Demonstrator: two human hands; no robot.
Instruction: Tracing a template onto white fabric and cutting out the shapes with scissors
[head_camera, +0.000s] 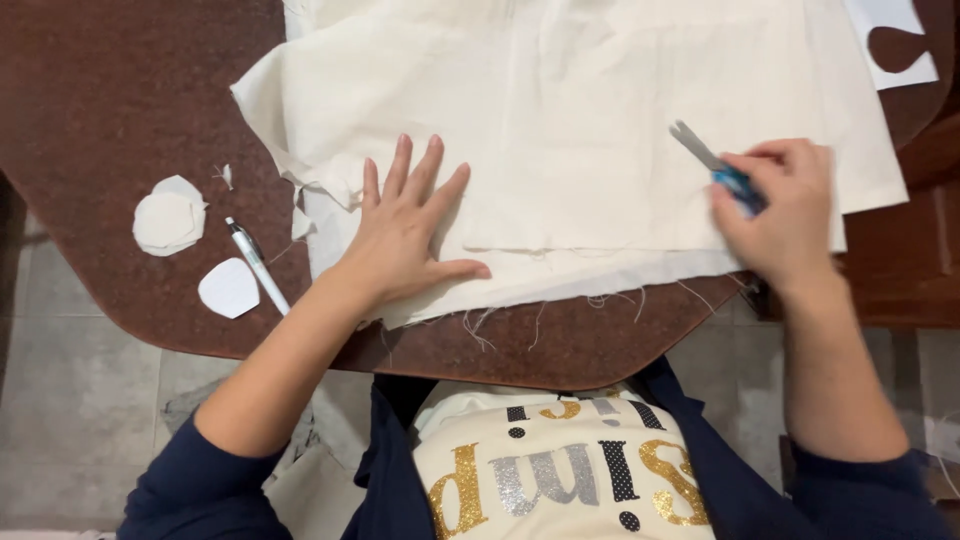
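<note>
A large piece of cream cloth lies folded in layers on a dark brown table, with frayed threads along its near edge. My left hand rests flat on the cloth's near left part, fingers spread. My right hand is over the cloth's right side and grips small scissors with blue handles. Their metal blades point up and left over the cloth, and look closed.
Left of the cloth lie a white pen, a round stack of white cut-outs and a single white cut-out. A white paper sheet with a cut-out hole sits at the far right. The table's near edge curves over a tiled floor.
</note>
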